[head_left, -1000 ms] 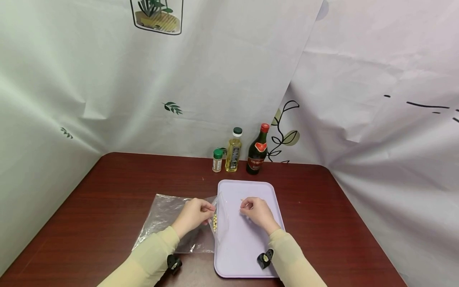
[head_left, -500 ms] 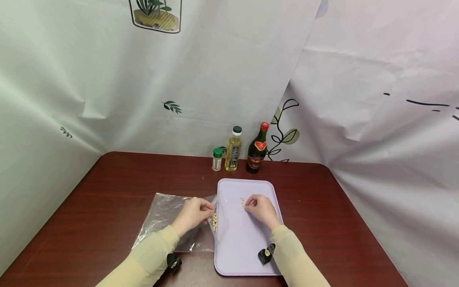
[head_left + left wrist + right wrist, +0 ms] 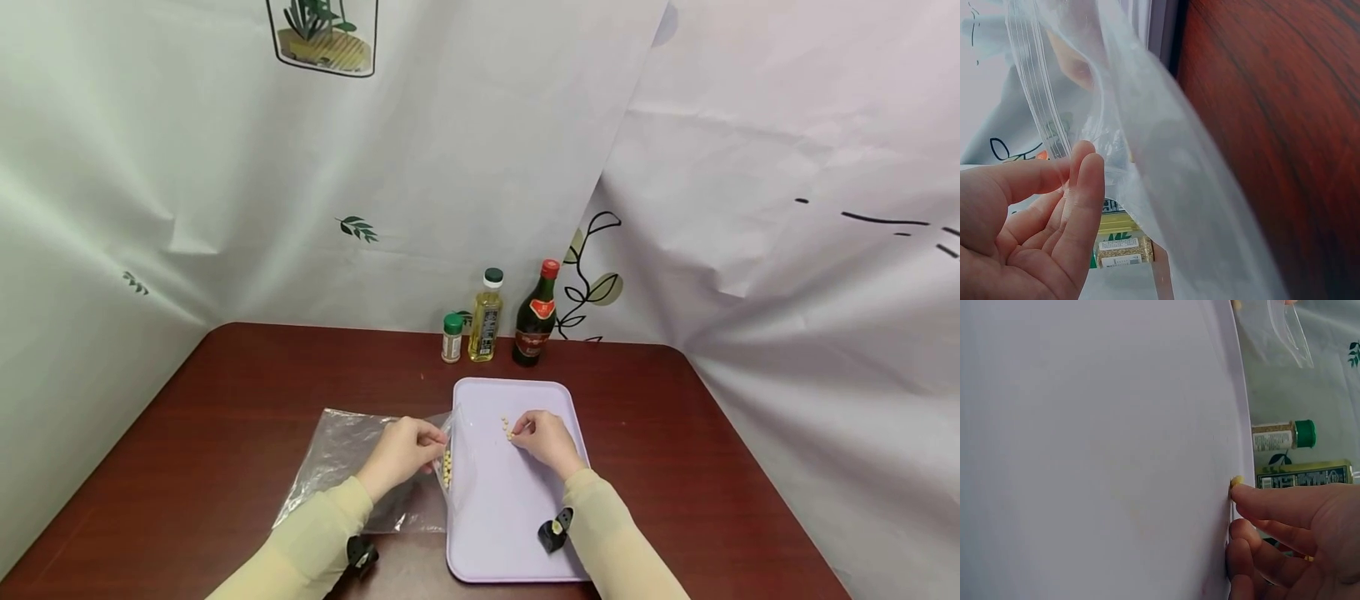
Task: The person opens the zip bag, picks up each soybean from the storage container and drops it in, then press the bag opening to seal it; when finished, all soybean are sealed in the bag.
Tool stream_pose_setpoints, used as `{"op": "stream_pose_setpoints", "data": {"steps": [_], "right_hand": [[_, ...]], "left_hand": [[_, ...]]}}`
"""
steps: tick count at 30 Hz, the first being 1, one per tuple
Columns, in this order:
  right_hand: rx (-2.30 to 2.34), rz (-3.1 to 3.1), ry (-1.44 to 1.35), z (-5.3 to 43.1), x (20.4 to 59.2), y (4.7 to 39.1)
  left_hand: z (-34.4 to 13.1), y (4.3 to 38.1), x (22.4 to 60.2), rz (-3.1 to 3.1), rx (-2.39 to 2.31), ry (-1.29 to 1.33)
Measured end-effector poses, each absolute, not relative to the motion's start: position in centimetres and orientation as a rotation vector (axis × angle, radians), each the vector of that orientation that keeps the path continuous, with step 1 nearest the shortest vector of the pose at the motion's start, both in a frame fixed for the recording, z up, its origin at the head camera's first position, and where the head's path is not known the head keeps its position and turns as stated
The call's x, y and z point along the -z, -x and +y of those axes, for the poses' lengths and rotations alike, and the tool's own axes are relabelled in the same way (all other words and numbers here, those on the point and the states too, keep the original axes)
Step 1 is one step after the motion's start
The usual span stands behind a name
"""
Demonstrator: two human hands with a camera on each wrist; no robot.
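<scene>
A clear zip-lock bag [image 3: 352, 450] lies flat on the table, its mouth lapping over the left edge of a pale lilac tray [image 3: 495, 533]. My left hand [image 3: 405, 450] pinches the bag's rim between thumb and fingers; in the left wrist view the zip strips [image 3: 1035, 94] run up from the fingertips. Yellow beans [image 3: 447, 468] show inside the mouth. On the tray, my right hand [image 3: 546, 440] is curled with its fingertips beside several loose beans [image 3: 505, 423]. The right wrist view has one bean [image 3: 1236, 480] at the thumb tip; whether it is pinched is hidden.
Behind the tray stand a green-capped spice jar [image 3: 452, 338], a bottle of yellow oil [image 3: 487, 321] and a dark red-capped bottle [image 3: 536, 321]. A printed white cloth [image 3: 465, 167] hangs behind the dark red-brown table [image 3: 652, 467].
My right hand has drawn slightly right, uncovering the loose beans on the tray. Its fingertips now sit at the nearest bean. The left hand keeps its hold on the bag.
</scene>
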State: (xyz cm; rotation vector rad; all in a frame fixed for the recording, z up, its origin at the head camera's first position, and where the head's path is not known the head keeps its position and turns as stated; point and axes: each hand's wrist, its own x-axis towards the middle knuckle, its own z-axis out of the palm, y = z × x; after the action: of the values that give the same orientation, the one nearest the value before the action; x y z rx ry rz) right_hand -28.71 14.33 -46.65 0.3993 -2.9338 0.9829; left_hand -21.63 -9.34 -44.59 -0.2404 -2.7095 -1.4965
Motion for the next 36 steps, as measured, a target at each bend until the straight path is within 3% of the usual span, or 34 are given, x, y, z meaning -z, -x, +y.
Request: {"op": "stream_pose_setpoints", "data": {"steps": [36], "right_hand": [[-1.062, -2.932, -0.445, 14.31, 45.99, 28.23]], "left_hand": [[-9.46, 21.89, 44.70, -2.714, 1.497, 0.233]]}}
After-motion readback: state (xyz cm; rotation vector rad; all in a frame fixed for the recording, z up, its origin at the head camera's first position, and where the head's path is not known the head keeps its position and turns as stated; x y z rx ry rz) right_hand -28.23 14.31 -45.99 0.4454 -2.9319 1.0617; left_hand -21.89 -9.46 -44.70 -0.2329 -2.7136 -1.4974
